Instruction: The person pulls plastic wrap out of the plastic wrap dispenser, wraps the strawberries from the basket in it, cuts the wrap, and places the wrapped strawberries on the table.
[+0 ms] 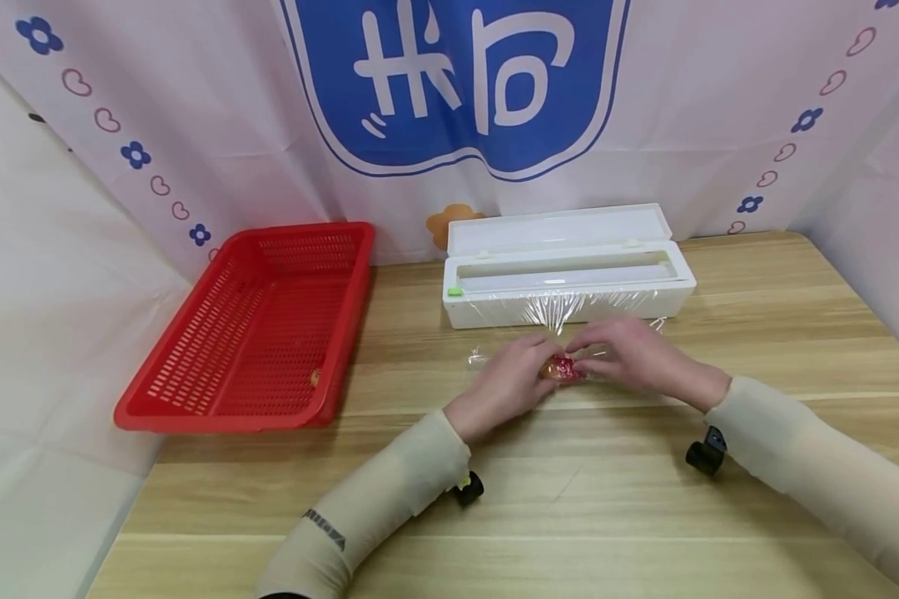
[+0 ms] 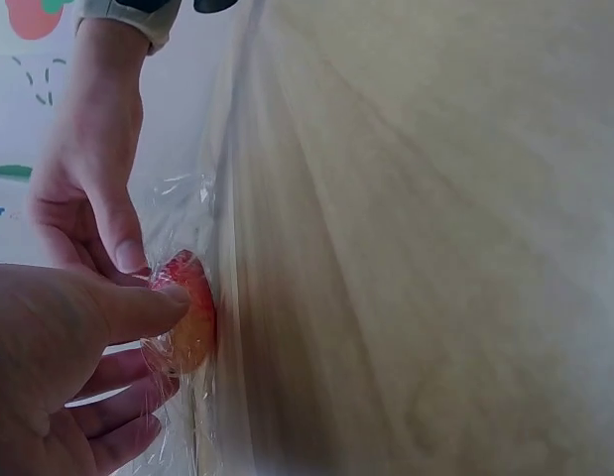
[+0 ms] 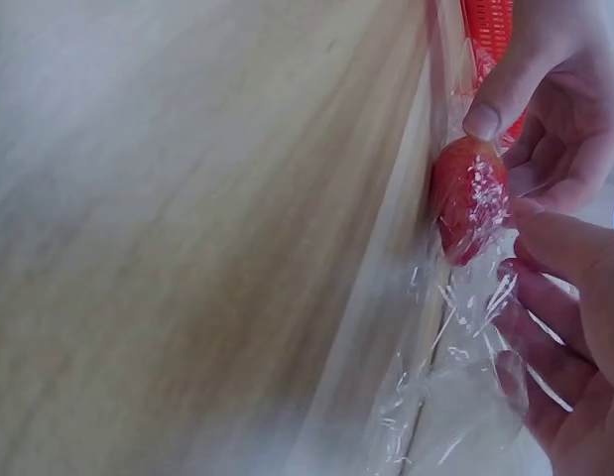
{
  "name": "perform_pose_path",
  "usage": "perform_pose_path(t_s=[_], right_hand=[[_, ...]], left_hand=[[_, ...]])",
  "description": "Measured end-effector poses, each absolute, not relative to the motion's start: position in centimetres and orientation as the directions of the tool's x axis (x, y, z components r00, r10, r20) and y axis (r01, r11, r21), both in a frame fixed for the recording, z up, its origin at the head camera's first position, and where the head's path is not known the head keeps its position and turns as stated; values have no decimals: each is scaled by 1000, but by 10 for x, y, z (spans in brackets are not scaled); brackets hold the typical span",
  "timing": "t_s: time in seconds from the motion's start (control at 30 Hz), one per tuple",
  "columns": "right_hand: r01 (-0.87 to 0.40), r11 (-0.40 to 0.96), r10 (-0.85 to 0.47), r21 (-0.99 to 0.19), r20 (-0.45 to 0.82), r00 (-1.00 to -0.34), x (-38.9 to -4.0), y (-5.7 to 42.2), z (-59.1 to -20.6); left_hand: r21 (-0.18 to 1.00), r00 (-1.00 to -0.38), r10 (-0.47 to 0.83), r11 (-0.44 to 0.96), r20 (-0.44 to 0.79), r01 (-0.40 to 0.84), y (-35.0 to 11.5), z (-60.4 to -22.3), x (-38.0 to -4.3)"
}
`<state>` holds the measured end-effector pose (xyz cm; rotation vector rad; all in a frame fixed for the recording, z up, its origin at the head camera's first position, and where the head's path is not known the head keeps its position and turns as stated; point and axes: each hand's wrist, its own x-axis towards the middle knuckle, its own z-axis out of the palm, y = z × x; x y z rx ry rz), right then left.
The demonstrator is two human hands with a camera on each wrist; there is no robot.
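A small red-and-yellow fruit (image 1: 564, 368), its kind unclear, lies in clear cling film (image 3: 455, 347) low over the table. My left hand (image 1: 511, 378) holds it from the left; in the left wrist view, the left thumb (image 2: 168, 302) presses on the fruit (image 2: 195, 322) with the fingers behind. From the right, my right hand (image 1: 629, 353) holds the film close beside the fruit, fingertips and thumb bent toward it. Wrinkled film stretches from the fruit to the front of a white cling film dispenser (image 1: 487, 313), whose lid (image 1: 558, 230) stands raised.
On the left of the table (image 1: 569, 516) stands a red perforated plastic basket (image 1: 325, 408), with a small yellowish thing (image 1: 315, 378) visible at its right side. A printed cloth (image 1: 232, 66) hangs behind the dispenser. A green slider (image 1: 454, 292) sits on the dispenser's left end.
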<state>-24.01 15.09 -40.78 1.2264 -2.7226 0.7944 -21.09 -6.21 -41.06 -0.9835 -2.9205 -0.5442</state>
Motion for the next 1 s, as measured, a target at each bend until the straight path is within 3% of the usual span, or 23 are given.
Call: perform_pose_path(t_s=[0.23, 0.43, 1.0], right_hand=[[-742, 506, -695, -440, 302, -653, -240, 146, -407], [-732, 512, -683, -449, 304, -664, -240, 141, -414], [-749, 518, -694, -413, 308, -651, -239, 139, -416]], left_hand=[[408, -832, 546, 741, 96, 534, -63, -412, -216], [467, -846, 529, 732, 69, 495, -64, -413, -219], [468, -849, 509, 722, 140, 510, -87, -399, -215]])
